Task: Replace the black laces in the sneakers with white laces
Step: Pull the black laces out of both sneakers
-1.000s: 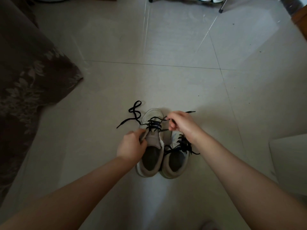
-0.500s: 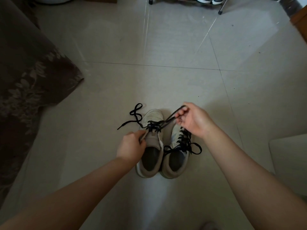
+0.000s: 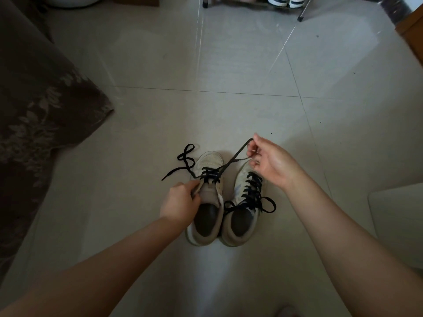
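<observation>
While unlacing: right hand (image 3: 271, 162) has drawn the black lace (image 3: 238, 154) farther up and out of the left sneaker (image 3: 209, 179).
Right grip: pinching that lace.
Left grip: left hand (image 3: 180, 202) clenched on the sneaker's collar.
Right sneaker (image 3: 247, 195): below the right grip, fully laced.
White laces: unseen.

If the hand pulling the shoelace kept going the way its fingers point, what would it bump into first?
Probably nothing soon. The right hand pinches the black lace and its fingers point up-left, away from the sneakers. Beyond them only bare tiled floor shows, until the rack legs at the far edge. Depth is hard to judge.
</observation>
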